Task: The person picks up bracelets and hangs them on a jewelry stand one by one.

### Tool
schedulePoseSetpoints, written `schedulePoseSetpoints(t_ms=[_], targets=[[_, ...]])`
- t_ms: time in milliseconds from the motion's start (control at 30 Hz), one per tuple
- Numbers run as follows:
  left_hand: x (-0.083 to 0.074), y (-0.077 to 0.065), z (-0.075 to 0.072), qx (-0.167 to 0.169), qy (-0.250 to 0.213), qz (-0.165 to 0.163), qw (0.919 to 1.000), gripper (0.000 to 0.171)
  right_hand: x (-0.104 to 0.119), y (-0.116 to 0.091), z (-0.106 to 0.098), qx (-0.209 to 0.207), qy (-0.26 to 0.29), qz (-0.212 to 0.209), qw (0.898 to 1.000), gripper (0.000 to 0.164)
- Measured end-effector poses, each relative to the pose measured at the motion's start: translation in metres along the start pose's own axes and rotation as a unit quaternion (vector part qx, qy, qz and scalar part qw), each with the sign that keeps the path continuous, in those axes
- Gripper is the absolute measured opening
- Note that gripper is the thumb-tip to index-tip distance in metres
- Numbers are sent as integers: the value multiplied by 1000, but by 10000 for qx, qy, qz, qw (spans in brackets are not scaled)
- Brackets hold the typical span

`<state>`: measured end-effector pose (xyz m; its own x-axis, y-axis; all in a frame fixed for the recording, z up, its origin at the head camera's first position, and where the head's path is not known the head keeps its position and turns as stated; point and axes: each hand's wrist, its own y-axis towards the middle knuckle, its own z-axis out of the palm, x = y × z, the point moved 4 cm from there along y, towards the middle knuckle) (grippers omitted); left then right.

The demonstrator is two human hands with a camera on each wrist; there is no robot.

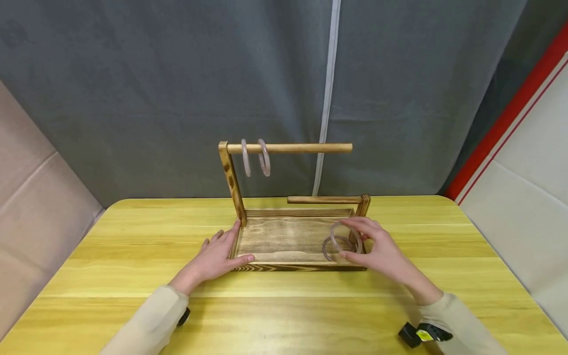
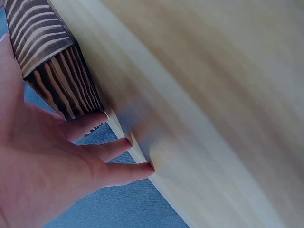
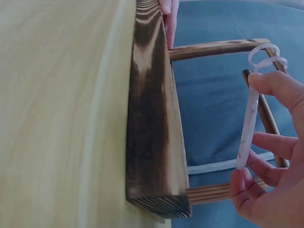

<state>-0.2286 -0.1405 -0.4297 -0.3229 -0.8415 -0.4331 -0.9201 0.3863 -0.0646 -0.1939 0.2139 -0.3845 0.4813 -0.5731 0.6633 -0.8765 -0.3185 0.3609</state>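
Observation:
My right hand [image 1: 383,249] pinches a pale pinkish bangle [image 1: 332,235] between thumb and fingers, above the right end of a wooden tray stand [image 1: 288,241]. In the right wrist view the bangle [image 3: 248,126] appears edge-on. A darker ring shape overlaps it on the tray floor in the head view. With fingers spread, my left hand [image 1: 213,264] rests against the stand's left end, the thumb over its front rim. In the left wrist view its fingertips touch the table beside the stand's striped corner [image 2: 52,61]. Two similar bangles [image 1: 246,158] hang near the left end of the upper rod [image 1: 306,148].
A shorter, lower rod [image 1: 324,199] reaches left from the post [image 1: 364,204] at the stand's right end. The stand sits on a yellow wood-grain table [image 1: 146,236]. Behind the table hangs a grey curtain [image 1: 177,98], and pale panels stand at both sides.

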Motion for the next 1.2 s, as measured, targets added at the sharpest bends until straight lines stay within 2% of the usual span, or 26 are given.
schedulePoseSetpoints(t_ms=[300, 600, 800, 1100, 1200], targets=[[1, 1, -1, -61, 4, -10, 10000, 104, 8, -1, -20, -214, -243, -133, 9994, 62], [3, 2, 1, -31, -111, -120, 9999, 104, 14, 0, -37, -441, -218, -283, 9984, 64], [3, 1, 0, -28, -199, -189, 9996, 105, 15, 3, -44, -452, -270, -187, 9984, 65], [0, 1, -2, -27, -202, -222, 9995, 104, 29, 12, -56, -546, -339, -459, 9969, 66], [0, 1, -2, -32, -186, -214, 9996, 104, 31, 17, -61, -549, -360, -407, 9970, 66]])
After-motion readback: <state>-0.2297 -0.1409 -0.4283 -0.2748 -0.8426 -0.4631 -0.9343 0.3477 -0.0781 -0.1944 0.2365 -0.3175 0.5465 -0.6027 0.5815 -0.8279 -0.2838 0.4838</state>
